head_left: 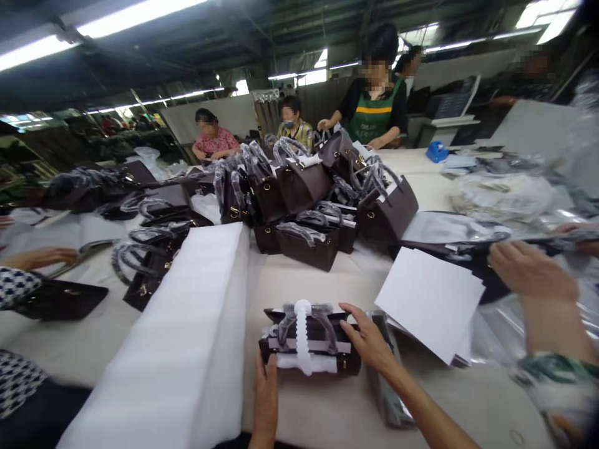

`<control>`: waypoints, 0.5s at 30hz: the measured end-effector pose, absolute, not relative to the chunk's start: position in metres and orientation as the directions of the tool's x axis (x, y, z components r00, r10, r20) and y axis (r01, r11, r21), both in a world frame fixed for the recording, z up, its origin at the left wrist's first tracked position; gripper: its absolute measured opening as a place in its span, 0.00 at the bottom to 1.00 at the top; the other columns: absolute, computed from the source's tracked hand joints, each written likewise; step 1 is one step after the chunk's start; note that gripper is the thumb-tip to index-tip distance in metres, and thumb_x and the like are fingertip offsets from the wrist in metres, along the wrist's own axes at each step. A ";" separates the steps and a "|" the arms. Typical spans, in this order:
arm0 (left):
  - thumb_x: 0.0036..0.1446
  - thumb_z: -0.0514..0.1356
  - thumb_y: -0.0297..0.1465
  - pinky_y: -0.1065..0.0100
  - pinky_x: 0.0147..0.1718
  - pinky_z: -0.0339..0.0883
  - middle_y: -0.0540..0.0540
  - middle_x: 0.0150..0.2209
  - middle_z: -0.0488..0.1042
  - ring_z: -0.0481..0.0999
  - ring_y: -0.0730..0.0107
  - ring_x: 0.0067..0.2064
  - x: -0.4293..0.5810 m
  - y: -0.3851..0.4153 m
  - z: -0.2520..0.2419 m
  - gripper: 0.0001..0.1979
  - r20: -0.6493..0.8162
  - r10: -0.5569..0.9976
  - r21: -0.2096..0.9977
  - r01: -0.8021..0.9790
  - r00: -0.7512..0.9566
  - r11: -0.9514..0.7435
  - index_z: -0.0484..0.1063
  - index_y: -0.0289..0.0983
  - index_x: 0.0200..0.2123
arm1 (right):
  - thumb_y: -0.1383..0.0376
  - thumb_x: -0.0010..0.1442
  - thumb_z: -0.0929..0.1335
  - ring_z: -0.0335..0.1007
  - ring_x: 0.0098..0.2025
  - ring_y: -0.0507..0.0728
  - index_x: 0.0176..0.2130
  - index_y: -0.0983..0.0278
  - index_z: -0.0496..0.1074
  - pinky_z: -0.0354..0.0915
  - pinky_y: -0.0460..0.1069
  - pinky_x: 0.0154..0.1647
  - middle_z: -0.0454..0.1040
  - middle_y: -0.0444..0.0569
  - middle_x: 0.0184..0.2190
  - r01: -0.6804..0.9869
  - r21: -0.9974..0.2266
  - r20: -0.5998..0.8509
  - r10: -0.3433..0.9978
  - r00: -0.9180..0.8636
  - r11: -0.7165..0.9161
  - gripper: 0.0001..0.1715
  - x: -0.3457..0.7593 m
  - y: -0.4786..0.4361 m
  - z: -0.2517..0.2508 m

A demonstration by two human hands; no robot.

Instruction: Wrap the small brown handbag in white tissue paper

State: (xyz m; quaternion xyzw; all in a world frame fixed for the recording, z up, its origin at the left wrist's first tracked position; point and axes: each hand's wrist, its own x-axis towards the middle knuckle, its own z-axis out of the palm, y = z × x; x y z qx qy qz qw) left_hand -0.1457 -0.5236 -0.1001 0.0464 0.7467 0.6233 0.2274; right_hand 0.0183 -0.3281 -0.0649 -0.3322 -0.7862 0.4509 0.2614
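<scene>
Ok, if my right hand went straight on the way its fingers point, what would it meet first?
The dark handbag: the right hand's fingers point across its right end, seemingly touching or just above it; depth is unclear.

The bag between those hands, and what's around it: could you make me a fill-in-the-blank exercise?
1. The left hand and right hand touch a bag whose ridged strip is ____.
2. In the picture, the foam lies to the ____ of that bag.
3. The apron is mainly ____.

Missing words: white; left; green.
</scene>
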 end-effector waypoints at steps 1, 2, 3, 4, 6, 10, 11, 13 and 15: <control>0.51 0.57 0.45 0.57 0.56 0.55 0.44 0.51 0.68 0.61 0.53 0.57 -0.147 -0.523 -0.097 0.26 -0.280 0.385 0.949 -0.193 -0.879 0.249 0.64 0.39 0.51 | 0.58 0.59 0.60 0.60 0.55 0.59 0.52 0.62 0.63 0.56 0.57 0.57 0.66 0.52 0.51 0.294 -0.884 0.107 0.769 -0.631 0.364 0.22 0.018 -0.329 -0.065; 0.53 0.55 0.45 0.57 0.56 0.55 0.44 0.51 0.68 0.62 0.54 0.57 -0.148 -0.523 -0.095 0.26 -0.275 0.416 0.944 -0.162 -0.867 0.286 0.63 0.39 0.52 | 0.58 0.59 0.60 0.60 0.54 0.59 0.51 0.62 0.63 0.57 0.57 0.57 0.66 0.52 0.51 0.303 -0.884 0.101 0.779 -0.619 0.356 0.22 0.018 -0.331 -0.065; 0.55 0.53 0.45 0.58 0.56 0.56 0.44 0.51 0.68 0.62 0.55 0.56 -0.149 -0.523 -0.093 0.25 -0.268 0.442 0.938 -0.126 -0.856 0.324 0.61 0.39 0.52 | 0.58 0.59 0.60 0.60 0.54 0.59 0.51 0.62 0.63 0.57 0.57 0.57 0.66 0.52 0.51 0.315 -0.883 0.095 0.790 -0.606 0.348 0.22 0.017 -0.332 -0.065; 0.56 0.51 0.45 0.59 0.55 0.56 0.44 0.51 0.68 0.63 0.57 0.56 -0.149 -0.523 -0.091 0.24 -0.258 0.461 0.930 -0.089 -0.849 0.356 0.60 0.39 0.53 | 0.58 0.59 0.60 0.60 0.55 0.59 0.51 0.62 0.64 0.57 0.57 0.56 0.66 0.52 0.52 0.328 -0.881 0.089 0.800 -0.593 0.341 0.22 0.016 -0.334 -0.066; 0.57 0.48 0.45 0.60 0.54 0.59 0.45 0.51 0.68 0.63 0.58 0.56 -0.150 -0.524 -0.088 0.23 -0.251 0.477 0.919 -0.053 -0.842 0.390 0.60 0.40 0.52 | 0.58 0.59 0.60 0.60 0.55 0.59 0.51 0.61 0.64 0.58 0.57 0.56 0.66 0.51 0.52 0.349 -0.877 0.081 0.817 -0.570 0.331 0.22 0.014 -0.337 -0.066; 0.57 0.49 0.46 0.61 0.51 0.61 0.44 0.50 0.69 0.65 0.58 0.54 -0.151 -0.525 -0.087 0.23 -0.269 0.483 0.921 -0.077 -0.833 0.381 0.60 0.40 0.51 | 0.57 0.59 0.60 0.60 0.56 0.58 0.53 0.60 0.63 0.56 0.57 0.58 0.66 0.49 0.53 0.361 -0.876 0.075 0.830 -0.552 0.319 0.22 0.011 -0.341 -0.067; 0.57 0.49 0.46 0.61 0.51 0.62 0.43 0.49 0.69 0.66 0.59 0.53 -0.151 -0.525 -0.087 0.23 -0.271 0.486 0.925 -0.085 -0.831 0.370 0.60 0.39 0.51 | 0.57 0.59 0.60 0.60 0.56 0.58 0.53 0.60 0.63 0.55 0.57 0.58 0.65 0.49 0.53 0.361 -0.877 0.074 0.831 -0.552 0.318 0.23 0.012 -0.341 -0.066; 0.57 0.49 0.46 0.61 0.50 0.62 0.42 0.48 0.69 0.67 0.59 0.52 -0.151 -0.525 -0.086 0.24 -0.270 0.488 0.931 -0.096 -0.830 0.351 0.60 0.38 0.51 | 0.57 0.59 0.61 0.59 0.56 0.58 0.53 0.60 0.62 0.53 0.57 0.59 0.65 0.50 0.53 0.357 -0.879 0.071 0.828 -0.556 0.315 0.23 0.014 -0.341 -0.066; 0.57 0.49 0.47 0.62 0.50 0.62 0.41 0.48 0.69 0.67 0.59 0.51 -0.149 -0.526 -0.085 0.24 -0.267 0.478 0.935 -0.104 -0.837 0.340 0.60 0.37 0.50 | 0.57 0.59 0.61 0.59 0.56 0.58 0.54 0.61 0.62 0.52 0.58 0.60 0.65 0.51 0.53 0.346 -0.885 0.067 0.822 -0.566 0.311 0.24 0.016 -0.339 -0.065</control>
